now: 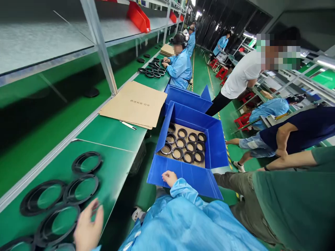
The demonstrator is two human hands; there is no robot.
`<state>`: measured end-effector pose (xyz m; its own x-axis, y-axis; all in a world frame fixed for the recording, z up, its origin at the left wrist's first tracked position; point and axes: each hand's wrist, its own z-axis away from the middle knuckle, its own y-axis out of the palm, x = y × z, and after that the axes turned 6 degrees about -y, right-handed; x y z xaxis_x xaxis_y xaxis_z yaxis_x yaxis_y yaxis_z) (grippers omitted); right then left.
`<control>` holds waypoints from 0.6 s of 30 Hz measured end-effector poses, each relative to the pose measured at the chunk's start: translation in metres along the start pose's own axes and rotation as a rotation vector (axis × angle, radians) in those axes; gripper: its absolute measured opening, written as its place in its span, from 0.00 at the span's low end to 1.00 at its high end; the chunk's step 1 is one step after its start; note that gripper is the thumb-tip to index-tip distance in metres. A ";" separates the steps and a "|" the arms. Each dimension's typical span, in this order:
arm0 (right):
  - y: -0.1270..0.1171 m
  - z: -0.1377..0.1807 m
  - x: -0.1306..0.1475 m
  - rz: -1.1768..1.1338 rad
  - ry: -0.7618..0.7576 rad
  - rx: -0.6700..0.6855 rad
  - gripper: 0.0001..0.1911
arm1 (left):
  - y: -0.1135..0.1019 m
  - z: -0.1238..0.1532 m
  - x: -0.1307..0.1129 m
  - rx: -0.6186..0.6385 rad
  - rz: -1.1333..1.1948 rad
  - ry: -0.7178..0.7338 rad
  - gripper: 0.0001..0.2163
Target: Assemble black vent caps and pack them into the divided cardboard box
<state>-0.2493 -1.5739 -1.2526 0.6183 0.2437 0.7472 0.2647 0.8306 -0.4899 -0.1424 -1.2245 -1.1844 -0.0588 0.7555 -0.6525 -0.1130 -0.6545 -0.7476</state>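
Note:
My left hand (87,228) rests at the near edge of the green bench (112,134), fingers stretched flat, next to several black plastic rings (81,188) lying there. My right hand (169,177), in a light blue sleeve, touches the near flap of an open blue plastic box (217,143); its fingers are curled and mostly hidden. Inside the box, several black rings (185,144) lie in rows on a cardboard sheet.
Flat cardboard sheets (134,103) and a pen (128,124) lie further along the bench. A second blue box (187,97) stands behind the first. A person in a blue coat (180,66) works with rings further down. Other people sit and stand on the right.

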 end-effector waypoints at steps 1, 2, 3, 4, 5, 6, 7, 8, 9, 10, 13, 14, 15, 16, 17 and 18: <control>0.000 0.002 -0.003 0.009 -0.003 0.013 0.11 | 0.015 -0.003 -0.016 0.092 0.023 0.026 0.25; -0.001 0.003 -0.005 0.023 -0.010 0.026 0.10 | 0.032 -0.006 -0.031 0.187 0.045 0.061 0.23; -0.004 0.003 -0.007 0.039 -0.020 0.039 0.09 | 0.048 -0.009 -0.046 0.272 0.060 0.107 0.21; -0.009 0.002 -0.008 0.058 -0.034 0.053 0.09 | 0.065 -0.011 -0.060 0.337 0.066 0.163 0.19; -0.015 -0.002 -0.010 0.078 -0.050 0.066 0.09 | 0.082 -0.014 -0.075 0.387 0.067 0.220 0.18; -0.023 -0.007 -0.013 0.099 -0.067 0.077 0.10 | 0.100 -0.018 -0.090 0.430 0.065 0.272 0.17; -0.033 -0.013 -0.016 0.119 -0.080 0.086 0.10 | 0.118 -0.021 -0.105 0.471 0.057 0.318 0.16; -0.043 -0.020 -0.022 0.140 -0.089 0.091 0.11 | 0.137 -0.025 -0.122 0.510 0.035 0.361 0.16; -0.054 -0.028 -0.029 0.159 -0.091 0.092 0.11 | 0.156 -0.030 -0.141 0.550 -0.006 0.403 0.16; -0.066 -0.037 -0.037 0.175 -0.085 0.091 0.11 | 0.176 -0.035 -0.162 0.591 -0.071 0.447 0.16; -0.101 -0.058 -0.070 0.194 -0.038 0.083 0.12 | 0.238 -0.051 -0.230 0.708 -0.402 0.555 0.21; -0.112 -0.062 -0.083 0.188 -0.020 0.079 0.12 | 0.259 -0.057 -0.252 0.739 -0.534 0.569 0.24; -0.122 -0.065 -0.097 0.177 -0.001 0.074 0.12 | 0.281 -0.064 -0.271 0.749 -0.600 0.558 0.28; -0.132 -0.066 -0.112 0.163 0.018 0.065 0.12 | 0.303 -0.072 -0.287 0.759 -0.632 0.550 0.32; -0.141 -0.065 -0.126 0.146 0.038 0.053 0.13 | 0.324 -0.081 -0.299 0.772 -0.665 0.544 0.35; -0.149 -0.062 -0.140 0.128 0.061 0.037 0.14 | 0.345 -0.089 -0.308 0.781 -0.700 0.532 0.37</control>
<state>-0.3298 -1.7629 -1.3121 0.6891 0.3189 0.6507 0.1539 0.8130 -0.5615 -0.0746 -1.6853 -1.2523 0.6580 0.7146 -0.2374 -0.5444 0.2336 -0.8056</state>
